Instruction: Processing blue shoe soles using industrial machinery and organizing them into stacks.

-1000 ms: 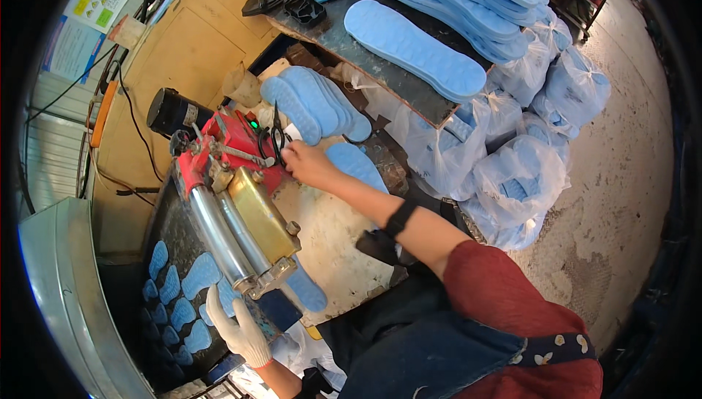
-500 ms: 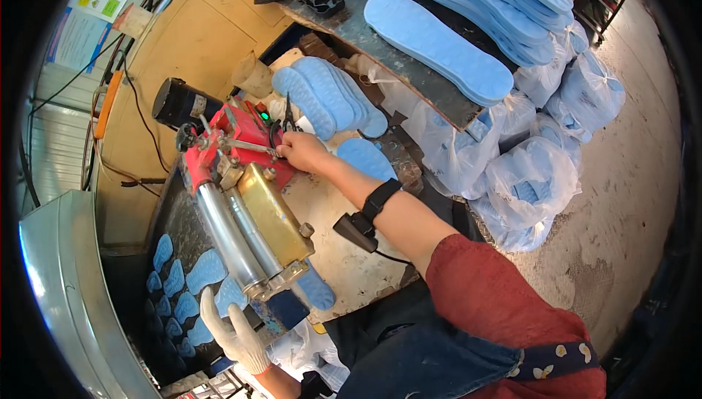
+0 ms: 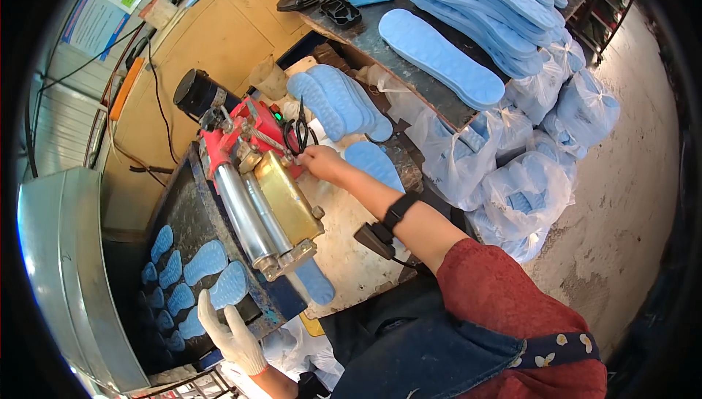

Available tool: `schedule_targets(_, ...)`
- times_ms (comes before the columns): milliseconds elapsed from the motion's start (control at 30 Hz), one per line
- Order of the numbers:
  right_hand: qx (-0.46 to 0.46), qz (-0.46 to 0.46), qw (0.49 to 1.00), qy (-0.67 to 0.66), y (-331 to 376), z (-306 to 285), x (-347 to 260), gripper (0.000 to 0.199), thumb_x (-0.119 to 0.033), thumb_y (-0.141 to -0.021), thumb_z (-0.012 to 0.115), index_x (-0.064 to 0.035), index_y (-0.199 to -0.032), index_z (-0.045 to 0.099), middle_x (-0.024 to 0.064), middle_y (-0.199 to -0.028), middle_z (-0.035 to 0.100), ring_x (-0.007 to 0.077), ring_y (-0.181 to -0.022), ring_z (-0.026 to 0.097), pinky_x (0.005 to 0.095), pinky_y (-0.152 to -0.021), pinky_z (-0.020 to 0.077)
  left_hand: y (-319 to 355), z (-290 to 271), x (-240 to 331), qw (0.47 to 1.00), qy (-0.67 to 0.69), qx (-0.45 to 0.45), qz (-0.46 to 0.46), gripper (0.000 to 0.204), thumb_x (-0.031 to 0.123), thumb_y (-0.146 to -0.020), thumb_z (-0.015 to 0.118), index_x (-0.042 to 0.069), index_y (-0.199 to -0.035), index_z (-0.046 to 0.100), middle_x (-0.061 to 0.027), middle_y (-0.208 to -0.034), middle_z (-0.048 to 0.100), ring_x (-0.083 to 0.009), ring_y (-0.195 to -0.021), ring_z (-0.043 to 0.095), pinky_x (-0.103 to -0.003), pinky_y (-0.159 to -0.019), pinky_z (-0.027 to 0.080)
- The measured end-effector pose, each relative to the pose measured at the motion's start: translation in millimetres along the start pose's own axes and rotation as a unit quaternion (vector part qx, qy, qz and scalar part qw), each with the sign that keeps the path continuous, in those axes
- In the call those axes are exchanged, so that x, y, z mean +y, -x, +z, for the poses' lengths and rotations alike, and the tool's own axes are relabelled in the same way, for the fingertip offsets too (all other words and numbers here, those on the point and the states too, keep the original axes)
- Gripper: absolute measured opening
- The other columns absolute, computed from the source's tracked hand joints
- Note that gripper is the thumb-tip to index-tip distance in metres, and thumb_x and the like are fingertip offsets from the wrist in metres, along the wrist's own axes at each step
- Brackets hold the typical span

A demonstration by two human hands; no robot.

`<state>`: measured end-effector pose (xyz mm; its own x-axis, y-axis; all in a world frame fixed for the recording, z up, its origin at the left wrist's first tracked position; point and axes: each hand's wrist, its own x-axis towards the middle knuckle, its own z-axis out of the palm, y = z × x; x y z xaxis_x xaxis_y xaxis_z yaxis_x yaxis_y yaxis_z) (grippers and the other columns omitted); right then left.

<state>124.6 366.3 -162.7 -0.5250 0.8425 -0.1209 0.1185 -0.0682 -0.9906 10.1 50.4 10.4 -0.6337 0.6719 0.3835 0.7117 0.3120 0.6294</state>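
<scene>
My bare right hand (image 3: 322,164) is closed round the end of a thin metal lever on a red glue-roller machine (image 3: 256,118), its fingertips partly hidden. Just behind it, black-handled scissors (image 3: 300,132) lean upright. In a white glove, my left hand (image 3: 235,337) is open, fingers apart, holding nothing. It hovers by the near end of a dark conveyor belt (image 3: 252,308) bearing several blue insoles (image 3: 207,261). The machine has shiny rollers (image 3: 245,213) and a brass-coloured block (image 3: 281,198). A blue insole (image 3: 316,282) sticks out from beneath its near end.
Stacked blue insoles (image 3: 333,103) lie behind my right hand. A dark bench (image 3: 468,112) at the back right holds larger stacks (image 3: 475,15). Bags of insoles (image 3: 526,187) stand on the floor at right. A metal hood (image 3: 69,275) is at left.
The view has shifted, so the machine and bench appear slightly farther right. My right hand stays at the lever, which looks more steeply slanted. My left hand remains open beside the belt.
</scene>
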Motion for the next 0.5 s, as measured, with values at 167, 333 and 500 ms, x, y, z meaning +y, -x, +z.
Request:
schedule_targets(167,0.166,-0.034,0.964,0.206,69,-48,12,0.028,-0.026,-0.087,0.059,-0.0029,-0.102,0.058,0.0175,-0.096,0.063,0.0387,-0.094,0.058,0.0454,-0.078,0.0469,9,-13,-10,0.995,0.091,0.041,-0.024,0.049,-0.004,-0.087,0.044,-0.005,-0.136,0.036,-0.0191,-0.136,0.043,-0.0278,-0.129,0.040,-0.037,-0.110,0.027)
schedule_targets(333,0.178,-0.029,0.892,0.414,130,-66,30,0.061,-0.024,-0.073,0.075,0.0005,-0.121,0.047,0.0244,-0.119,0.051,0.0400,-0.108,0.051,0.0456,-0.086,0.0450,9,-4,-8,0.975,0.205,0.073,-0.055,0.045,0.006,-0.093,0.046,0.000,-0.137,0.039,-0.0156,-0.125,0.050,-0.0206,-0.101,0.056,-0.032,-0.089,0.047)
schedule_targets(500,0.184,0.015,0.960,0.212,133,-78,62,0.053,-0.018,-0.074,0.074,0.0036,-0.116,0.051,0.0194,-0.110,0.059,0.0274,-0.097,0.059,0.0353,-0.086,0.0459,10,10,-10,0.932,0.324,0.049,-0.153,0.036,0.004,-0.091,0.050,0.001,-0.127,0.049,-0.0030,-0.080,0.056,-0.0051,-0.052,0.047,-0.018,-0.046,0.036)
